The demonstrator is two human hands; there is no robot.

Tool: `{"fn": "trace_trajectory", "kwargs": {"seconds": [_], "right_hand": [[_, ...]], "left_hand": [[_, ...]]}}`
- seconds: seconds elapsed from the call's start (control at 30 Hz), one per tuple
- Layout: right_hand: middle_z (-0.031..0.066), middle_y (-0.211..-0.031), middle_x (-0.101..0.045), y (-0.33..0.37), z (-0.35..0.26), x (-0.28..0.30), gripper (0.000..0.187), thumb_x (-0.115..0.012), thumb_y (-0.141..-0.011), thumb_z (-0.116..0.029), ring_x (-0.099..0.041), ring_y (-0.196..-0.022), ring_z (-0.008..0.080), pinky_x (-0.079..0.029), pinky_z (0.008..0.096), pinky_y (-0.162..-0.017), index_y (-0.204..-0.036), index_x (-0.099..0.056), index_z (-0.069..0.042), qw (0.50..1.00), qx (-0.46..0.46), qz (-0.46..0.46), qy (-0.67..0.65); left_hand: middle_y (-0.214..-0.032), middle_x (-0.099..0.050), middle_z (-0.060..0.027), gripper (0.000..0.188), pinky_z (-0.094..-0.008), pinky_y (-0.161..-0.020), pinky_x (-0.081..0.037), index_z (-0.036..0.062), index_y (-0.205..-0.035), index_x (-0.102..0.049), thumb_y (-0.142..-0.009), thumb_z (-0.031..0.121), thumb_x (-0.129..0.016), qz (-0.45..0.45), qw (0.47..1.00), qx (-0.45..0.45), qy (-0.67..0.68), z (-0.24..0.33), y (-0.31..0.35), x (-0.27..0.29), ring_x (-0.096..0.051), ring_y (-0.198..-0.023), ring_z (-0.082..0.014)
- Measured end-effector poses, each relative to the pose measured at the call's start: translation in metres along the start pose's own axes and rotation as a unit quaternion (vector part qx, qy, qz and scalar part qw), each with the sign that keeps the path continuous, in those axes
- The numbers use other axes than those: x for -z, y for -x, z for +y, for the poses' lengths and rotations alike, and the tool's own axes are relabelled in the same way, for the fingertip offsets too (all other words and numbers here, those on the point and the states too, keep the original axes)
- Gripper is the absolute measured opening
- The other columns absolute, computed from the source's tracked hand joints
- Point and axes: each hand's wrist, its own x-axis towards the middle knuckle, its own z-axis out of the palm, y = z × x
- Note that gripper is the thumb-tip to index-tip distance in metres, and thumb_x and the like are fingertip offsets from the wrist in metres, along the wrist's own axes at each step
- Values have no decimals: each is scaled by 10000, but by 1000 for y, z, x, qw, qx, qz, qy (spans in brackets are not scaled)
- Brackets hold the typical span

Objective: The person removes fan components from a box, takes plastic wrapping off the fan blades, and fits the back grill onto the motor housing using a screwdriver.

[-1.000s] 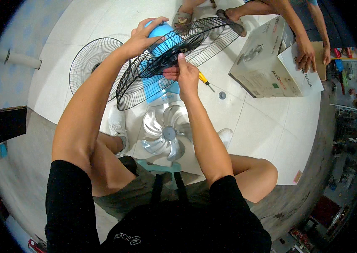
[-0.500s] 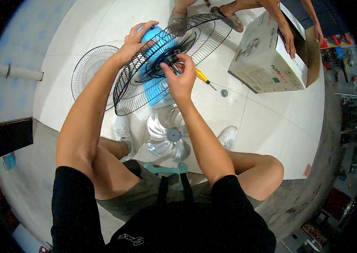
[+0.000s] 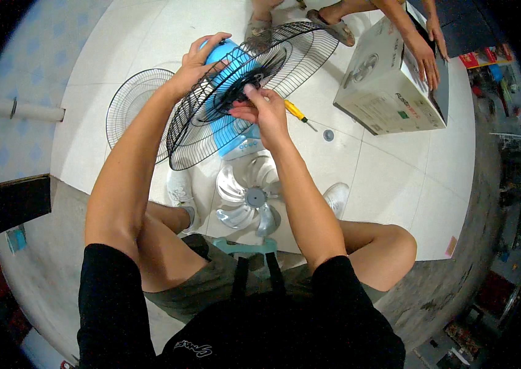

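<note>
A blue fan body [image 3: 228, 61] stands on the floor before me, with a black wire fan grille [image 3: 310, 46] tilted at its front. My left hand [image 3: 198, 61] reaches behind the grille, its fingers wrapped round the top of the blue motor housing. At the grille's middle, my right hand [image 3: 265, 117] has its thumb and fingers closed round the black hub; any small part between them is hidden. Below lies a silver fan blade [image 3: 255, 197] with a grey centre, face up between my shoes. A second wire grille [image 3: 126, 111] rests flat on the floor at the left.
A screwdriver [image 3: 296, 111] with a yellow handle lies right of the grille, near a round floor drain [image 3: 329, 135]. Another person's hands [image 3: 423, 58] rest on a white cardboard box [image 3: 389, 86] at the upper right. A pale pipe [image 3: 23, 111] runs along the left wall.
My right hand has turned at the hub, its thumb moving up and its fingers now lower. The other person's hands have moved on the box, and its brown flap no longer shows.
</note>
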Motion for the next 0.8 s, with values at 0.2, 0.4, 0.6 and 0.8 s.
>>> {"fn": "trace_trajectory", "kwargs": {"seconds": [0.2,0.4,0.6,0.8], "right_hand": [[208,-902,-701,-11,-2,20,590,-628,-991,-475,-724,-683,261,-603,335,-598,-1140,-531,87,993,-87,-24,75],[180,-983,-702,3,7,5,634,-777,-876,-395,-701,-799,308,-559,393,-734,-1257,-508,35,874,277,103,387],[197,-1010,-693,-15,5,22,611,-660,-906,-570,-674,-966,313,-523,402,-825,-1088,-651,13,974,-63,-46,214],[195,-1015,-696,12,3,-3,562,-700,-909,-496,-677,-961,339,-523,422,-826,-1122,-636,21,859,284,121,408]], "left_hand": [[-1567,-361,-175,635,-545,-1183,-232,395,-1508,-418,-938,597,-609,1,1000,11,-5,8,4,2,-341,-1436,-420],[-1564,-365,-175,623,-545,-1172,-229,390,-1508,-417,-947,589,-604,-6,1000,-10,26,12,4,9,-324,-1445,-404],[-1552,-383,-180,623,-555,-1170,-230,389,-1514,-407,-956,597,-588,-13,1000,18,8,11,4,6,-317,-1454,-388],[-1553,-380,-184,635,-556,-1166,-250,393,-1513,-410,-946,618,-585,-8,1000,10,22,17,6,6,-330,-1454,-388]]}}
